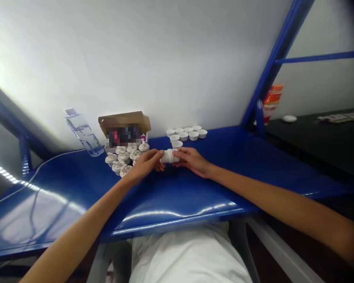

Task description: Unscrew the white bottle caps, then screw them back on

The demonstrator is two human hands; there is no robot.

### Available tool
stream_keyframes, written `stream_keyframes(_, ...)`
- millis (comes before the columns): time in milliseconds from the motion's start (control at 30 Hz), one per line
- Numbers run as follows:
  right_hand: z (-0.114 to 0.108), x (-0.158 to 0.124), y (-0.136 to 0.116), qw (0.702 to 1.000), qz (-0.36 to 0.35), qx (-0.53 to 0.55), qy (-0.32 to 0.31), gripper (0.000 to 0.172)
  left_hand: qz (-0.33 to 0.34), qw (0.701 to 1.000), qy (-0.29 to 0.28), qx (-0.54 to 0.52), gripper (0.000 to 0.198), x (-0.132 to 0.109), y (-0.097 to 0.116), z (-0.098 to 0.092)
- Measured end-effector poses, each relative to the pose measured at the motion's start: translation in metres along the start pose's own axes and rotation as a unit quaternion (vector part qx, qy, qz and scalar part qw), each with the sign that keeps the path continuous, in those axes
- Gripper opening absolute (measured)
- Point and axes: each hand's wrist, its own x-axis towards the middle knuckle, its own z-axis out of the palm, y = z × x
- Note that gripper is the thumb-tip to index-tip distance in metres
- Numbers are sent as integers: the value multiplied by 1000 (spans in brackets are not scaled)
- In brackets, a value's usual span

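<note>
Both my hands meet over the blue table and grip one small white plastic part between them. My left hand pinches its left end with closed fingers. My right hand closes on its right end. Just left of my left hand lies a cluster of several white round parts with dark centres. Behind my hands stands a group of several white cup-shaped pieces.
An open cardboard box sits at the back by the white wall, with a clear plastic water bottle to its left. A thin cable runs across the left of the table. A blue frame post rises at right.
</note>
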Motion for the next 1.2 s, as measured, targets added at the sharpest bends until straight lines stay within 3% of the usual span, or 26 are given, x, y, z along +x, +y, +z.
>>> stream_keyframes(200, -2, 4, 1, 999, 22, -6, 39, 38, 91, 995, 11, 29, 49, -2, 0, 1)
stream_keyframes(300, -3, 4, 2, 998, -1, -50, 41, 43, 61, 998, -19, -4, 54, -4, 0, 3)
stream_keyframes(400, -3, 1, 2, 983, -103, -144, 49, 40, -10, 996, -51, -78, 50, -4, -3, 4)
stream_keyframes(467, -2, -4, 0, 951, -197, -235, 37, 42, -48, 991, -49, -113, 49, -3, -5, 5)
stream_keyframes(567, 0, -12, -8, 873, -325, -363, 5, 41, -71, 984, -59, -154, 52, -1, -9, 5)
stream_keyframes(667, 1, -16, -15, 831, -369, -416, 2, 36, -59, 977, -80, -186, 52, -1, -10, 7)
stream_keyframes(767, 0, -13, -16, 842, -337, -422, 17, 34, -24, 985, -59, -161, 50, -2, -11, 11)
stream_keyframes(900, -2, -8, -10, 906, -252, -340, 15, 37, 40, 997, 14, -61, 49, -2, -11, 16)
stream_keyframes(967, -3, -8, -8, 922, -236, -308, 10, 38, 72, 996, 39, -22, 47, -1, -10, 16)
stream_keyframes(1200, -2, -9, -8, 901, -275, -334, 32, 44, 136, 982, 71, 108, 38, -2, -10, 12)
